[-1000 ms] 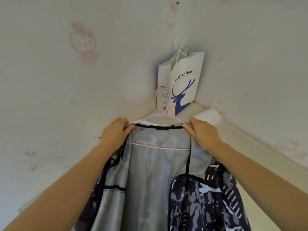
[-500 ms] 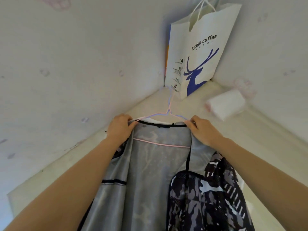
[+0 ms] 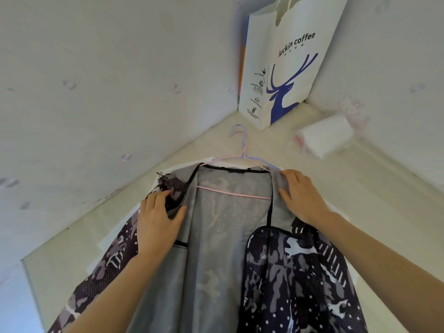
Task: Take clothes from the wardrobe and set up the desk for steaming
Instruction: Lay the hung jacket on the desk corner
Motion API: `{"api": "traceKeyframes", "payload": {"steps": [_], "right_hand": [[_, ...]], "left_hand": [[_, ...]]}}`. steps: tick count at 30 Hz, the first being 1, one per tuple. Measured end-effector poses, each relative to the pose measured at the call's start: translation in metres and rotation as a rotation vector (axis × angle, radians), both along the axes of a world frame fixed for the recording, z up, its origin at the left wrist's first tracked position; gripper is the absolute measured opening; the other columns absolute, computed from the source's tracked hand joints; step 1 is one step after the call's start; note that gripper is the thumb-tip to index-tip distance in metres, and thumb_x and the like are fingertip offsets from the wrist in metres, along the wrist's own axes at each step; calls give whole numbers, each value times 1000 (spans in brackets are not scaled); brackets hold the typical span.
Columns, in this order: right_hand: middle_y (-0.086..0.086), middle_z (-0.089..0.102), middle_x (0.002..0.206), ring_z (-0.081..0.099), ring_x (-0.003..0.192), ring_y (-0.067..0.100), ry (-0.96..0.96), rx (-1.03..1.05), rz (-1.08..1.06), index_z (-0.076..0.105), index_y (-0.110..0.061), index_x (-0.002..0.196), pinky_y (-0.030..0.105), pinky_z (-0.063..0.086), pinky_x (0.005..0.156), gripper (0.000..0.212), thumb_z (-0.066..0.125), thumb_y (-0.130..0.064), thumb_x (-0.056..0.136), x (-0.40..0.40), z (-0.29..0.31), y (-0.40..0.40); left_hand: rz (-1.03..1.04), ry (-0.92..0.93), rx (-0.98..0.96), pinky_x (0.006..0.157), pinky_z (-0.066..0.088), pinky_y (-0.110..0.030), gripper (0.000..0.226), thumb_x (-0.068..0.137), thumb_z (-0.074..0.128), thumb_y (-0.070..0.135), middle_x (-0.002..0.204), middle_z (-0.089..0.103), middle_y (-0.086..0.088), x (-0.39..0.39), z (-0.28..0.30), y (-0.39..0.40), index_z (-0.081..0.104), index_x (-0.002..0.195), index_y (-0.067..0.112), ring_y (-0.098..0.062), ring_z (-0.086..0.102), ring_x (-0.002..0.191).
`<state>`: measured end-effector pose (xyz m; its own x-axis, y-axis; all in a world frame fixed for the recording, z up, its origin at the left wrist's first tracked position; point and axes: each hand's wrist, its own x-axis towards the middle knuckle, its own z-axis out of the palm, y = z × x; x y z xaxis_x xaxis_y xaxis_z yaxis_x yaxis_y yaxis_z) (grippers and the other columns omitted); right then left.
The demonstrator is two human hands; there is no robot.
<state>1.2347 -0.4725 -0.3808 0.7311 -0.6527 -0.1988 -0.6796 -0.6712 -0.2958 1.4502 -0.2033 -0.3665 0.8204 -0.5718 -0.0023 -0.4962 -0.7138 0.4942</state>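
Note:
A dark camouflage-print jacket with a grey lining lies open on the pale desk, still on its thin pink and lilac wire hanger. The hanger's hook points toward the corner. My left hand grips the jacket's left front edge near the shoulder, thumb on the lining and fingers curled over the printed side. My right hand rests on the right shoulder with fingers fairly straight, pressing the fabric over the hanger's end.
A white paper bag with a blue deer print stands in the corner where two pale walls meet. A white tissue pack lies to its right on the desk. The desk's left edge shows at lower left.
The jacket and hanger have come down onto the desk. My left hand slid from the hanger's left end to the jacket's front edge and spread the left side outward.

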Motion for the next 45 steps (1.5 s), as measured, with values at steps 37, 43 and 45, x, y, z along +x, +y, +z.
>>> {"api": "traceKeyframes", "payload": {"steps": [37,43,45], "right_hand": [[18,54,100,52,82,36,-197,-275,-149,55,-2,106,39,35,64,15,47,-3,93,55,-36,-50],[19,56,102,52,90,39,-176,-265,-150,57,-1,106,47,44,71,16,47,-8,95,69,-42,-72],[19,57,102,52,93,39,-162,-268,-146,58,-1,106,47,45,76,18,48,-13,96,68,-43,-76]], "left_hand": [[-280,-143,271,113,3,-65,65,89,17,59,162,-2,-4,13,-61,-105,15,151,40,-30,-10,147],[-294,-132,276,113,0,-65,67,87,13,62,162,-1,-3,31,-61,-128,17,150,41,-30,-8,148],[-293,-125,260,113,-1,-65,66,87,14,62,162,-1,-2,32,-61,-131,19,150,41,-29,-7,148]]}}
